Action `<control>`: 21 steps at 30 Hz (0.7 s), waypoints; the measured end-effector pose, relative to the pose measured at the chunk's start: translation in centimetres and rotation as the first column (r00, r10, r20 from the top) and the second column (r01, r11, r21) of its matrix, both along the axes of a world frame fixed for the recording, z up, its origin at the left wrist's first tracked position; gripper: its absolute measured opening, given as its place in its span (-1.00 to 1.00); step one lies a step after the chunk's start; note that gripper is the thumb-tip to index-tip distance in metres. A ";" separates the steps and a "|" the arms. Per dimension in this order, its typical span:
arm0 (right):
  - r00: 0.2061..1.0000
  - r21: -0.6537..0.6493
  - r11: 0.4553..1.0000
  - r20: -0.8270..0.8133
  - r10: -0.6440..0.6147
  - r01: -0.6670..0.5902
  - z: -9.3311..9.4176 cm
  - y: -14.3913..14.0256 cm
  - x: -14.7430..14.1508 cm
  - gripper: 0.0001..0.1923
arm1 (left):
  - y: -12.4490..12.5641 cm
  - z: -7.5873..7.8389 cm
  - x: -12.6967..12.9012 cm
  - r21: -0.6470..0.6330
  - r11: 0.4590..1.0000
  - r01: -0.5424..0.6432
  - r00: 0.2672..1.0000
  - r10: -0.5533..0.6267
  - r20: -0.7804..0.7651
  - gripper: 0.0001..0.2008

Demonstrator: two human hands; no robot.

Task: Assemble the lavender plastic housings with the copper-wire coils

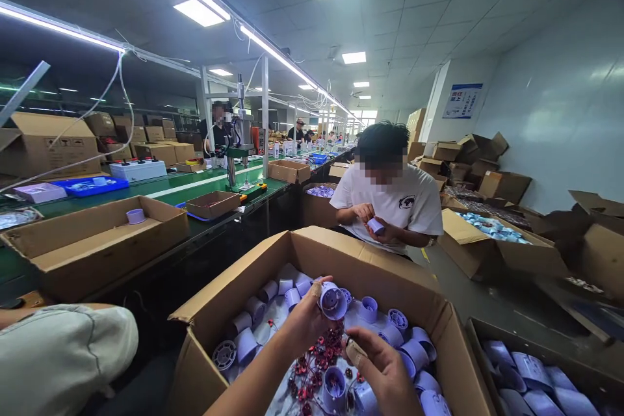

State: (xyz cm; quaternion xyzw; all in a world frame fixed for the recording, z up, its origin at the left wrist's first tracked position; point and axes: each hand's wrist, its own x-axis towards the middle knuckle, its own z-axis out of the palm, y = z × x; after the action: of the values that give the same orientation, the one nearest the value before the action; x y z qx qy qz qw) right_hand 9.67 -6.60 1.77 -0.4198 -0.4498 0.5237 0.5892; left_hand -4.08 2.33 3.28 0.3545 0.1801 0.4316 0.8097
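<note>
My left hand (308,317) is wrapped round a lilac plastic cup-shaped housing (333,301), its open end turned toward me. Just below and to the right is my right hand (383,367), with thumb and fingers pinched together and tape round one fingertip. Something small and dark shows at those fingertips, too small to name. Both hands are over a large cardboard box (234,266). Inside it, small red and black wired parts (312,367) lie in a heap on pale plastic sheeting, ringed by more lilac housings (413,354).
Across the box, a co-worker in a white shirt (390,195) holds another lilac housing (375,226). At left, a shallow carton (97,234) and a press machine (240,143) stand on the green bench. A carton of lilac housings (541,377) is at lower right.
</note>
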 end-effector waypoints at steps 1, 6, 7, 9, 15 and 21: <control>1.000 -0.002 1.000 0.006 -0.006 0.006 0.0 0.1 0.0 -0.58 | 0.1 0.0 0.0 0.001 1.000 0.001 1.000 -0.001 0.003 -0.39; 0.985 0.058 0.994 0.140 -0.098 0.091 -0.9 0.5 0.7 -0.56 | 0.1 -0.1 0.0 -0.023 1.000 -0.021 1.000 0.021 0.000 -0.41; 0.971 0.090 0.989 0.198 -0.137 0.121 -1.2 0.6 0.8 -0.57 | 0.0 -0.1 0.0 -0.024 0.999 -0.026 1.000 0.026 -0.008 -0.42; 0.908 0.204 0.956 0.321 -0.269 0.211 -2.1 0.8 0.9 -0.60 | -0.2 -0.2 0.2 -0.017 1.000 -0.026 1.000 0.025 -0.016 -0.41; 0.454 0.729 0.608 0.447 -0.771 0.315 -4.2 2.0 -0.1 -0.66 | -0.5 -0.6 1.2 -0.019 0.999 0.033 0.999 -0.034 -0.034 -0.33; 0.091 0.915 0.388 0.380 -0.921 0.106 -3.4 2.7 -0.3 -0.66 | -0.9 -1.0 1.7 -0.018 0.994 0.107 0.994 -0.107 -0.001 -0.40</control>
State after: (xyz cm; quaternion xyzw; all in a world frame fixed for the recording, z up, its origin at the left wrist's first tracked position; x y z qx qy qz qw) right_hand 9.36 -3.85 -1.62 -0.5087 -0.6313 -0.3020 0.5015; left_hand -2.36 1.40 2.24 0.3567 0.1657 0.3857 0.8346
